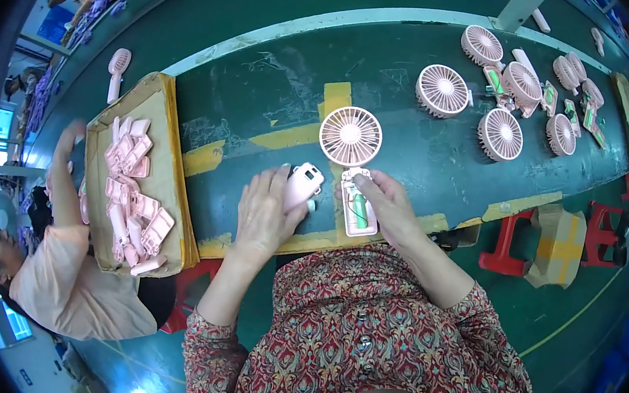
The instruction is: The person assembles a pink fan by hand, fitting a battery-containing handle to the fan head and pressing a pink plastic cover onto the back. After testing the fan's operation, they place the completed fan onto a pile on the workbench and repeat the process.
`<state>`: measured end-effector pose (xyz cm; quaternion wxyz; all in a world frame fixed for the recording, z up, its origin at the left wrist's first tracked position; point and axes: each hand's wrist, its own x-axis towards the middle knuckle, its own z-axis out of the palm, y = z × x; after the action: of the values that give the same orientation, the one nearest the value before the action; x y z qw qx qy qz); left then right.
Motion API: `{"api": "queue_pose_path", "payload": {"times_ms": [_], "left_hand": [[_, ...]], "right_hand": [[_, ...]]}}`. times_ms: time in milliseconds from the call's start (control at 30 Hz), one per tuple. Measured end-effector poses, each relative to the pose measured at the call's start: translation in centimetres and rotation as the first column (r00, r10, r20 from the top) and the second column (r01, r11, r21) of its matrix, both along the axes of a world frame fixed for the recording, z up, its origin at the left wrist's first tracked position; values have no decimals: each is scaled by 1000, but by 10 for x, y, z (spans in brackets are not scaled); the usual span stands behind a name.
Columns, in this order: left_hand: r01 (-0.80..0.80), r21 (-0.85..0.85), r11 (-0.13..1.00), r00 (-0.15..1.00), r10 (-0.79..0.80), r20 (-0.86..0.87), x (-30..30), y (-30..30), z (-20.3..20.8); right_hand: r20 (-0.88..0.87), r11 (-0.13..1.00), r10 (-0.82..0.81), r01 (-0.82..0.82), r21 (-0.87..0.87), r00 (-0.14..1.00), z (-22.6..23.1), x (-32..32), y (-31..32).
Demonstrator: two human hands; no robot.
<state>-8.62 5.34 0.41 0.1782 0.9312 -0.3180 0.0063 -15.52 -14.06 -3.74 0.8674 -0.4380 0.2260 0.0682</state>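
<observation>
In front of me on the green bench lies a pink handheld fan [350, 136] with a round grille. Its open handle [347, 225] points toward me and shows a green battery [359, 210] and a wire inside. My right hand [397, 208] grips this handle, with the thumb pressed near its upper end. Just left of it, my left hand [262, 208] is closed around a pink handle cover [304, 185], which is tilted and has a dark slot at its end.
A cardboard box [190, 218] with several pink handle covers [133, 149] stands at the left. Several fans [443, 91] with open handles lie at the right. A co-worker [72, 272] sits beyond the box. Red stools [505, 245] and a taped carton [558, 246] are below right.
</observation>
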Motion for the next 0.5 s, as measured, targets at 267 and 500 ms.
{"api": "queue_pose_path", "payload": {"times_ms": [267,500], "left_hand": [[-118,152,981,974,144,-175,-21,-3,9],[-298,-113,948,869,220,-444,-46,-30,19]], "right_hand": [[14,1000,24,-24,-10,1000,-3,-5,-1],[44,992,74,-78,95,996,-3,-7,-8]]}}
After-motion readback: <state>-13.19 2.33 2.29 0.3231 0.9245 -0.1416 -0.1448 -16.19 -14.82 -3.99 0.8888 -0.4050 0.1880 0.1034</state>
